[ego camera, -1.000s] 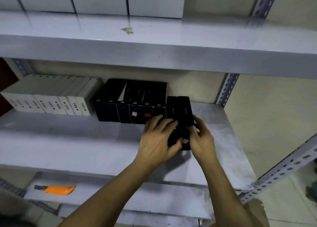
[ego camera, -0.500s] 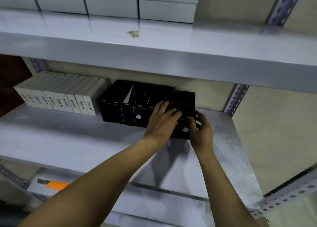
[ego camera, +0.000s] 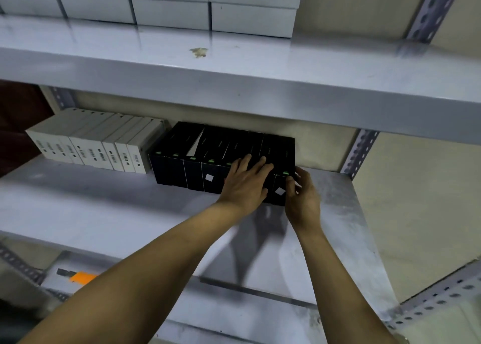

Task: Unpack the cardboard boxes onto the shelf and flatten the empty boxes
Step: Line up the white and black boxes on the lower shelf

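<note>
A row of black product boxes point(ego camera: 182, 166) stands at the back of the grey middle shelf point(ego camera: 104, 213). The rightmost black boxes point(ego camera: 279, 151) sit flush at the row's right end. My left hand point(ego camera: 246, 181) lies flat with straight fingers on the top and front of these boxes. My right hand point(ego camera: 302, 195) is at their right front corner, fingers curled round the edge of the end box with the white sticker. No cardboard carton is in view.
White boxes point(ego camera: 96, 145) stand in a row left of the black ones. More white boxes point(ego camera: 171, 10) are stacked on the upper shelf point(ego camera: 234, 83). An orange utility knife point(ego camera: 78, 276) lies on the lower shelf. Perforated metal uprights point(ego camera: 360, 151) frame the right side.
The two black boxes in my hands slid back from the shelf's front into line with the row's right end. My left hand flattened on top of them.
</note>
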`<action>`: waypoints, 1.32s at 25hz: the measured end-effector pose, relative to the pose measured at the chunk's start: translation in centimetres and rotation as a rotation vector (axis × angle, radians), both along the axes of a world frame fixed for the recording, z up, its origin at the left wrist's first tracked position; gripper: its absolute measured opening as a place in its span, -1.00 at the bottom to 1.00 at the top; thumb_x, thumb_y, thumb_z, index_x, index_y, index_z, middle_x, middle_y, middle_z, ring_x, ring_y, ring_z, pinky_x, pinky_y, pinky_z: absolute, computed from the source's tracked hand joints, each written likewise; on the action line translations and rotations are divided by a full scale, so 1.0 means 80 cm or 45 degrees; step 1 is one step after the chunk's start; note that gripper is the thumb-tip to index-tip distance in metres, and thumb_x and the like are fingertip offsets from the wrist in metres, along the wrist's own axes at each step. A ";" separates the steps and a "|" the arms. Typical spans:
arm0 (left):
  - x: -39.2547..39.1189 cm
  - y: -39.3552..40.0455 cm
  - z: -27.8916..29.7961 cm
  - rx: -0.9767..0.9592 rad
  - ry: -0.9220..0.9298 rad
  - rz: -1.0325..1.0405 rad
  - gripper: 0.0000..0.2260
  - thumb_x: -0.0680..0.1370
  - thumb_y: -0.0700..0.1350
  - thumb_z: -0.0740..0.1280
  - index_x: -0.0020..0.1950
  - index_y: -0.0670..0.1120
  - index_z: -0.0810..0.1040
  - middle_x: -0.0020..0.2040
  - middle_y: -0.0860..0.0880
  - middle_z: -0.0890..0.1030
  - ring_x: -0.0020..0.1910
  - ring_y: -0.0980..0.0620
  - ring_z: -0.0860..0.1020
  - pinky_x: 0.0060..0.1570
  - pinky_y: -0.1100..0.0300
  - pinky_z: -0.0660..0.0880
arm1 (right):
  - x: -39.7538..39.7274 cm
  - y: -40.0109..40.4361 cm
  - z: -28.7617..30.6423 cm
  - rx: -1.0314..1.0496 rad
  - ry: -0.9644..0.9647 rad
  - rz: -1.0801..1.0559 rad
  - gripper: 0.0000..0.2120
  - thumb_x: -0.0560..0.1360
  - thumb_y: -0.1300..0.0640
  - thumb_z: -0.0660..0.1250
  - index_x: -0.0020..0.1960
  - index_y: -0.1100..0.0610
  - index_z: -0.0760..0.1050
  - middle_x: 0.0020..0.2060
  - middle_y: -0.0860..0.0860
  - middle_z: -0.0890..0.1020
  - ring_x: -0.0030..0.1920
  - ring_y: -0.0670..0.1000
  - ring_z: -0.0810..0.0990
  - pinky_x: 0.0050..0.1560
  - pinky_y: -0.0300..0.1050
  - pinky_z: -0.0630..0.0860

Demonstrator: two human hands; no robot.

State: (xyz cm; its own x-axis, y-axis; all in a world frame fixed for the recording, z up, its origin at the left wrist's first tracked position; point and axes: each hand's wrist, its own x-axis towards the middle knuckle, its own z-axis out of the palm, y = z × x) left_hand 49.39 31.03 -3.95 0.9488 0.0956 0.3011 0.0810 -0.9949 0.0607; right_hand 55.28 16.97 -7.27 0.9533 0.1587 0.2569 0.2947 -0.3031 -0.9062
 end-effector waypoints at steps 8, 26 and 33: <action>-0.021 -0.006 0.004 -0.132 0.020 0.011 -0.38 0.65 0.03 0.20 0.65 0.08 0.01 0.66 0.06 0.03 0.62 -0.13 -0.07 0.53 -0.04 -0.02 | -0.018 -0.010 0.011 -0.158 -0.021 0.005 -0.49 0.66 0.05 0.25 0.57 0.03 0.22 0.38 0.13 0.53 0.37 0.11 0.51 0.31 0.13 0.51; -0.166 0.025 -0.011 -0.515 -0.327 0.370 -0.64 0.58 -0.05 0.33 0.39 0.02 0.49 0.26 0.00 0.61 0.28 -0.05 0.50 0.27 0.06 0.38 | -0.114 0.054 0.016 -0.129 -0.143 0.284 -0.67 0.58 0.11 0.34 0.34 -0.05 0.47 0.20 -0.18 0.58 0.23 -0.07 0.54 0.17 -0.13 0.51; -0.243 0.086 -0.020 -0.576 -0.312 0.603 -0.64 0.64 0.04 0.22 0.43 0.04 0.44 0.41 0.07 0.49 0.42 -0.01 0.35 0.37 0.08 0.29 | -0.165 0.144 0.016 -0.186 -0.200 0.532 -0.66 0.59 0.09 0.35 0.36 0.02 0.48 0.25 -0.06 0.59 0.25 0.00 0.56 0.19 -0.13 0.50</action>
State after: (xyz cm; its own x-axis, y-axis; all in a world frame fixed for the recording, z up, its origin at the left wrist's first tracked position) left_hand 29.91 37.91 -5.54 0.6838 0.6485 0.3345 0.4307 -0.7287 0.5324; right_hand 42.06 28.50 -5.97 0.7513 0.5659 0.3397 0.5490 -0.2502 -0.7975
